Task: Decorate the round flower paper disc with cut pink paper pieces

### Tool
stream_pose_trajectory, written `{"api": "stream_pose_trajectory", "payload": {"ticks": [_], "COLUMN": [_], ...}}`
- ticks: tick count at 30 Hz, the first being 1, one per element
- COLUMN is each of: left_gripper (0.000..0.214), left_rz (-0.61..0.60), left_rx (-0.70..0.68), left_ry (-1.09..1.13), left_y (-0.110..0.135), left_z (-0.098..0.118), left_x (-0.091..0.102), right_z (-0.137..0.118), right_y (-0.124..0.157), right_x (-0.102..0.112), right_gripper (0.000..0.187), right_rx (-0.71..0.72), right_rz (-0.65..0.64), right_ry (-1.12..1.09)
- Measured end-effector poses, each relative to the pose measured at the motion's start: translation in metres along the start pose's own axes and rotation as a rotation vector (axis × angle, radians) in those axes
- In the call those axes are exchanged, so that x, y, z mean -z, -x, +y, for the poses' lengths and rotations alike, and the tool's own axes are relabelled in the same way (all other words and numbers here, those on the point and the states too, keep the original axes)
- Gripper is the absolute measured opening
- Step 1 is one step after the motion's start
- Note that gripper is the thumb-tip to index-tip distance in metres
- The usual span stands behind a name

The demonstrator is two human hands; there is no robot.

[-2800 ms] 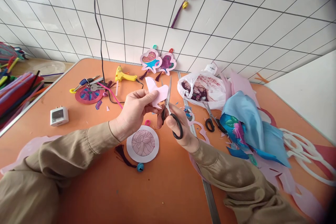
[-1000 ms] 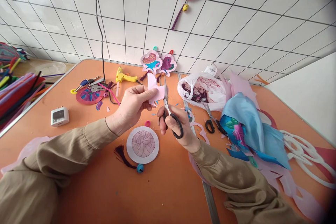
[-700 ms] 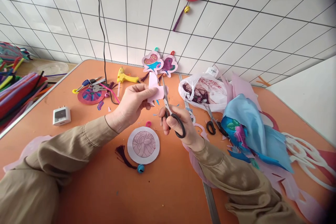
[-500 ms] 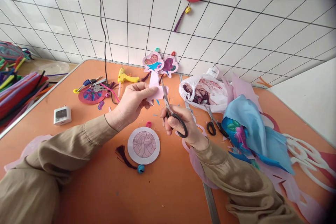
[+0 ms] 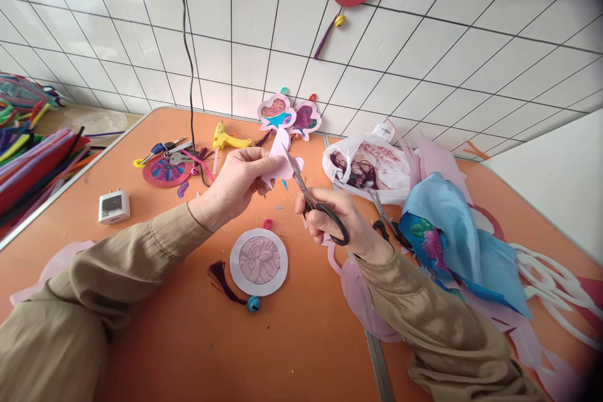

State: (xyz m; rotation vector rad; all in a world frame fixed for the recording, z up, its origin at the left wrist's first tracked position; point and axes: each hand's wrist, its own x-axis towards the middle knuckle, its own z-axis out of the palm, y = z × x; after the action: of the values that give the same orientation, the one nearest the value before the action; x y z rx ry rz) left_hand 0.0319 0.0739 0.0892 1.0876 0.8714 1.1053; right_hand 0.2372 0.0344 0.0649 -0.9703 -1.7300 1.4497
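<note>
My left hand (image 5: 241,179) pinches a pale pink cut-out piece (image 5: 281,149), paper or thin felt, between thumb and fingers. In my right hand (image 5: 342,217) is a pair of black-handled scissors (image 5: 304,188), its blades reaching up and left against the piece's right edge. Below the hands lies a round white-rimmed ornament (image 5: 259,262) with a pink patterned centre, a dark tassel (image 5: 225,282) and a blue bell (image 5: 253,304). Two flower-shaped pink-edged ornaments (image 5: 276,113) lean against the tiled wall just beyond the piece.
To the left are a yellow glue gun (image 5: 230,140), keys (image 5: 176,157) on a red round ornament and a white charger (image 5: 114,207). On the right lie a plastic bag (image 5: 372,166), a second pair of scissors (image 5: 393,226), blue cloth (image 5: 447,220) and pink scraps (image 5: 365,301).
My right hand and the scissors have shifted slightly right and down, and the blades now tilt more to the left. My left hand still holds the pink piece in nearly the same place.
</note>
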Motion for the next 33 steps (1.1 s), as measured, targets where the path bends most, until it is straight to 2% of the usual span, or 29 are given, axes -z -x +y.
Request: {"api": "stream_pose_trajectory", "payload": {"ticks": [7, 15, 33], "left_gripper": [0.025, 0.02, 0.019], "left_rz": [-0.046, -0.091, -0.071], "left_rx": [0.011, 0.02, 0.048], "left_ry": [0.009, 0.063, 0.073], "left_y": [-0.002, -0.007, -0.01], "left_z": [0.0, 0.003, 0.005], "left_x": [0.003, 0.006, 0.008], "right_z": [-0.004, -0.011, -0.013], "right_y": [0.002, 0.002, 0.003], "right_x": [0.007, 0.012, 0.014], "right_gripper": [0.056, 0.055, 0.05], "right_rx": [-0.106, -0.025, -0.053], "right_rz": [-0.007, -0.014, -0.018], "right_ry": [0.026, 0.152, 0.183]}}
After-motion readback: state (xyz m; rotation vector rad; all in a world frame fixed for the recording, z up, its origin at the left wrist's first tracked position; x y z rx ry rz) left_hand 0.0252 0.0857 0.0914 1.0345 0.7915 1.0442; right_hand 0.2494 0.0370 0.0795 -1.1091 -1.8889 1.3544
